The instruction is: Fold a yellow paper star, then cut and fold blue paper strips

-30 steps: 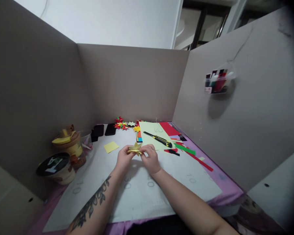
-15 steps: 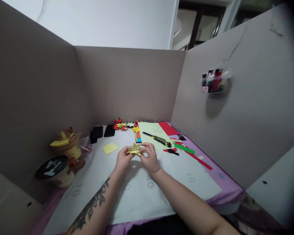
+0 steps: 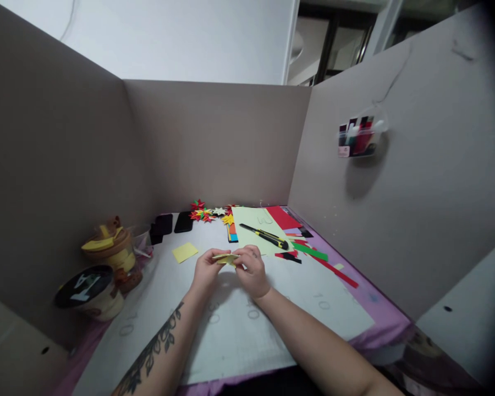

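Between my two hands is a small folded yellow paper star (image 3: 226, 258), held just above the white sheet and seen almost edge-on. My left hand (image 3: 207, 269) pinches its left side. The fingers of my right hand (image 3: 251, 270) are closed on its right side and cover part of it. A flat square of yellow paper (image 3: 185, 252) lies to the left of my left hand. Beyond my right hand, a black and yellow box cutter (image 3: 264, 235) rests on a pale green sheet (image 3: 247, 217).
Colourful folded paper stars (image 3: 202, 213) sit at the back, beside two dark phones (image 3: 183, 222). Red paper (image 3: 282, 218) and a green strip (image 3: 311, 252) lie at the right. Pots (image 3: 91, 291) stand along the left wall. A clear container (image 3: 361, 136) hangs on the right wall.
The yellow paper star has tipped from showing its upright points to nearly edge-on. Both hands have stayed on it, with the right fingers shifting slightly.
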The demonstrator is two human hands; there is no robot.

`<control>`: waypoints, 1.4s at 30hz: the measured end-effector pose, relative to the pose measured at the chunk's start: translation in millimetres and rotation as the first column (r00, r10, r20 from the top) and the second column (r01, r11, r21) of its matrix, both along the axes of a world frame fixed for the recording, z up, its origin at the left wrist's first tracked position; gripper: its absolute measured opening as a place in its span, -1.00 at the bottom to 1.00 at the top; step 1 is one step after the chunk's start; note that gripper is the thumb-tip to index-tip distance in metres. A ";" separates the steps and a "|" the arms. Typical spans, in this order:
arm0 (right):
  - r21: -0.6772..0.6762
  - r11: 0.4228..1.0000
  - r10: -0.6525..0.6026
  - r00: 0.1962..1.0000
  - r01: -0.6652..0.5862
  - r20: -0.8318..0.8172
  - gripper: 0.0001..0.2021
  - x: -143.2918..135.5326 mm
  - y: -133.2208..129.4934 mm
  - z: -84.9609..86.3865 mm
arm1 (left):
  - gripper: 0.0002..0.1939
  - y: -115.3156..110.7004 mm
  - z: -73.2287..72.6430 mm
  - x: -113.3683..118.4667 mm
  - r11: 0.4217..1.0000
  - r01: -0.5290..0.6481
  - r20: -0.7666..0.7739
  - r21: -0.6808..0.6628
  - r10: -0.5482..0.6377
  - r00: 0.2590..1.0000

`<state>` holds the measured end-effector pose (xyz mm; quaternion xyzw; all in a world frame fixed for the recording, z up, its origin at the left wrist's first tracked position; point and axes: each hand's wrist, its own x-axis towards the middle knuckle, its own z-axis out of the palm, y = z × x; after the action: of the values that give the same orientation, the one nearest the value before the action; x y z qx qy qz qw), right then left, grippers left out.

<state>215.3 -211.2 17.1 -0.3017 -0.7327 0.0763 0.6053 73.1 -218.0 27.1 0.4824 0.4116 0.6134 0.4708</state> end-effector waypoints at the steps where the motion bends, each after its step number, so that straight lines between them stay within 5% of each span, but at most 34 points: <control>1: -0.002 1.000 0.001 1.000 -0.001 -0.015 -0.78 -0.3 -0.1 0.4 | -0.82 -0.1 -0.2 0.1 1.000 0.004 0.008 0.000 -0.004 1.000; 5: -0.168 0.986 -0.016 0.987 -0.011 -0.158 -0.86 -4.4 3.6 -2.0 | -0.79 0.0 -2.2 1.8 0.997 0.058 0.008 -0.047 -0.058 0.998; 12: -0.478 0.841 0.029 0.902 -0.255 -0.432 -0.61 -9.8 13.9 -11.2 | -0.74 -2.1 -1.8 5.6 0.985 0.121 -0.005 -0.120 -0.123 0.992; 15: -0.455 0.888 -0.099 0.938 -0.068 -0.333 -0.63 -6.4 13.2 -8.9 | -0.74 -3.9 -0.5 7.0 0.982 0.141 0.004 -0.123 -0.142 0.990; 19: -0.250 0.936 -0.279 0.955 0.246 -0.102 -0.88 -0.8 13.2 -4.5 | -0.72 -3.6 -3.0 8.9 0.979 0.176 0.047 -0.104 -0.172 0.984; 22: -0.196 0.952 -0.246 0.969 0.235 -0.033 -0.93 1.0 16.2 -5.1 | -0.65 -1.5 -7.4 10.0 0.975 0.211 0.083 -0.072 -0.204 0.975; 25: -0.254 0.965 -0.093 0.991 0.066 -0.094 -0.85 1.8 19.3 -7.4 | -0.56 -0.1 -10.2 10.0 0.978 0.206 0.039 -0.040 -0.205 0.978; 29: -0.339 0.921 0.121 0.969 -0.191 -0.216 -0.74 2.1 21.0 -8.4 | -0.46 -0.6 -11.0 9.1 0.995 0.091 -0.252 0.048 -0.077 0.965; 32: -0.421 0.812 0.266 0.898 -0.404 -0.349 -0.64 -0.8 22.5 -9.3 | -0.43 -2.9 -14.1 9.8 0.982 0.001 -0.526 0.187 0.099 0.845; 34: -0.492 0.731 0.243 0.854 -0.473 -0.459 -0.62 -3.3 24.7 -10.7 | -0.39 -5.2 -17.5 11.1 0.959 0.004 -0.657 0.285 0.192 0.729; 37: -0.577 0.687 0.086 0.838 -0.442 -0.540 -0.69 -4.3 29.7 -13.3 | -0.39 -8.4 -20.6 12.7 0.930 0.029 -0.756 0.366 0.279 0.592; 39: -0.611 0.673 0.028 0.840 -0.416 -0.542 -0.74 -2.5 33.4 -15.0 | -0.49 -8.6 -19.4 12.2 0.917 0.003 -0.757 0.398 0.327 0.566; 42: -0.657 0.637 0.003 0.853 -0.403 -0.521 -0.76 1.2 36.9 -16.7 | -0.69 -4.5 -15.2 8.4 0.899 -0.139 -0.660 0.415 0.403 0.635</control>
<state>216.5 -174.4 0.4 -0.4066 -0.4945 0.5108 0.5738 81.5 -222.4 11.9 0.6887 0.5263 0.4922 0.0810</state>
